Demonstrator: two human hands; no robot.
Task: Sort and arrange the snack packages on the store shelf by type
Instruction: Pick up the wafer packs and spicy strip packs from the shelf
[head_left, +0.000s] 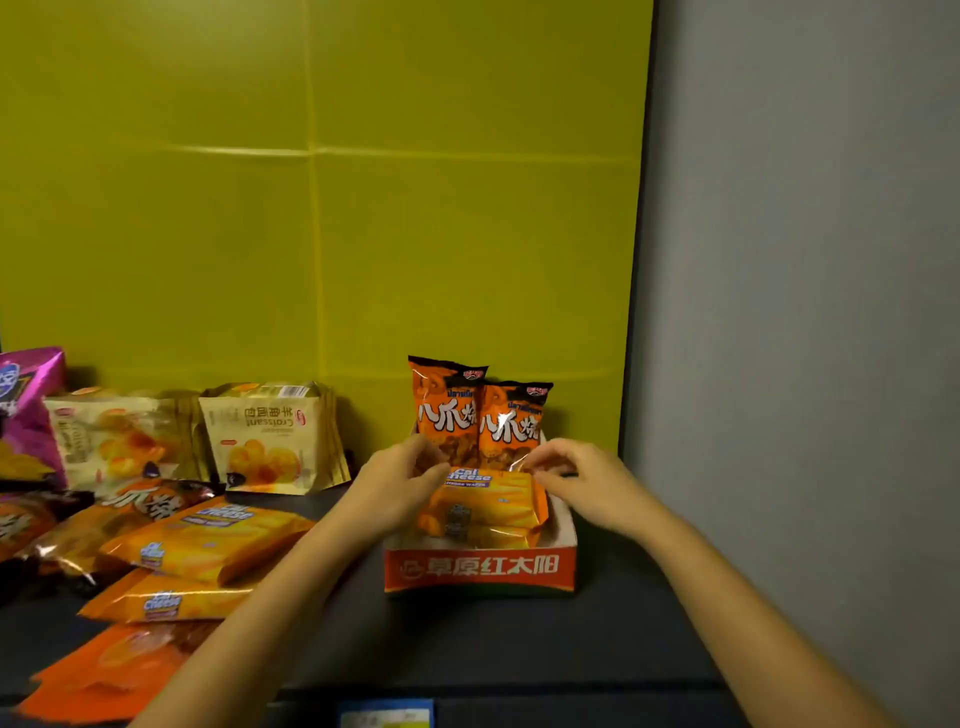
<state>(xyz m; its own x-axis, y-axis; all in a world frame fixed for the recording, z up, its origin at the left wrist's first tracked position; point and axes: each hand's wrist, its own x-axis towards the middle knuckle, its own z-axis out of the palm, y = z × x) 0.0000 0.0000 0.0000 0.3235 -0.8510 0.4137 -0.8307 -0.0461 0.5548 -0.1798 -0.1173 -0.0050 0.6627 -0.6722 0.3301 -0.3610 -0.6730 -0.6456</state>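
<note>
A red-and-white cardboard display box (480, 569) stands on the dark shelf near the right wall. Two orange octopus-snack bags (447, 405) stand upright at its back. In front of them, yellow-orange Cal Cheese wafer packs (485, 506) lie in the box. My left hand (400, 478) grips the top wafer pack at its left end, and my right hand (576, 478) pinches its right end. Both hands hold this pack just above the box.
Left of the box, more Cal Cheese packs (208, 540) and dark octopus-snack bags (140, 506) lie loose. Cream croissant bags (270, 441) stand against the yellow-green back panel, a purple bag (26, 395) at far left. A grey wall (805, 312) closes the right side.
</note>
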